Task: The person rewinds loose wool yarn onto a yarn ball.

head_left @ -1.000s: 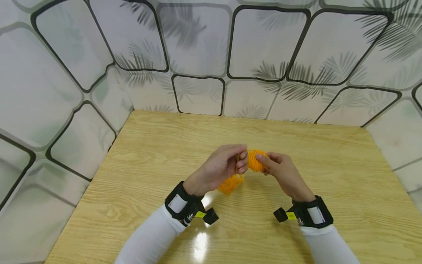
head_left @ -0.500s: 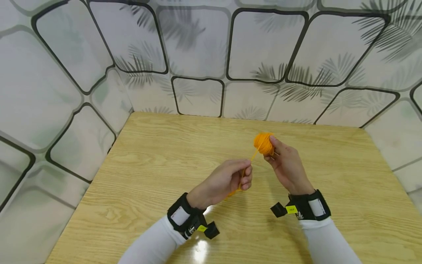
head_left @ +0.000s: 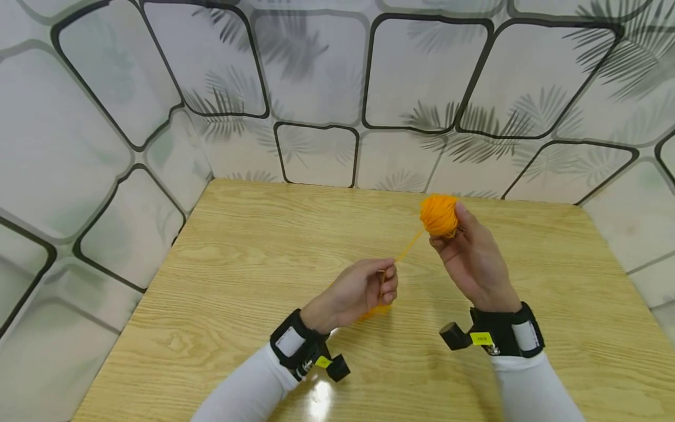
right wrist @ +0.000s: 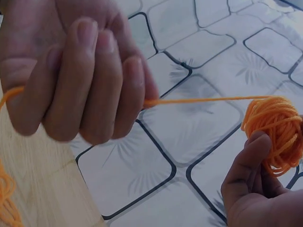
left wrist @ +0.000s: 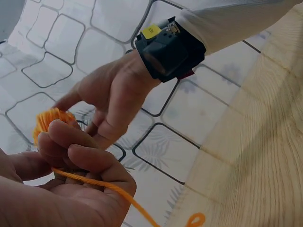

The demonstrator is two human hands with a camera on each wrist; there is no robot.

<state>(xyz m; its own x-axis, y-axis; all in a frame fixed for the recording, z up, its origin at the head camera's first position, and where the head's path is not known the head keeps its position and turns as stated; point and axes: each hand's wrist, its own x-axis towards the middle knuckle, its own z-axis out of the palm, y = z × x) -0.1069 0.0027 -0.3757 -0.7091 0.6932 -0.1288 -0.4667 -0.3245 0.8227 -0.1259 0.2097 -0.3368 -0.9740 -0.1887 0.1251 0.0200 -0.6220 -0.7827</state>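
An orange ball of yarn [head_left: 439, 215] is held up by my right hand [head_left: 477, 261], its thumb and fingers gripping the ball's near right side. From the ball a single taut strand [right wrist: 199, 100] runs down and left to my left hand [head_left: 354, 293]. Thumb and curled fingers of the left hand pinch that strand, which crosses the palm in the left wrist view. Below the left hand, a loose heap of the same yarn [head_left: 377, 311] lies on the table, partly hidden by the hand. Loops of this heap show at the lower left of the right wrist view.
The wooden table [head_left: 253, 234] spreads under both arms. Behind and to the left stands a pale wall covering [head_left: 316, 70] with dark rounded outlines and leaf prints. A black camera band [head_left: 506, 331] wraps the right wrist, another band [head_left: 300, 343] the left.
The right hand has moved up, away and rightward with the ball, drawing it apart from the left hand. The strand between them has lengthened. The left hand has shifted only slightly.
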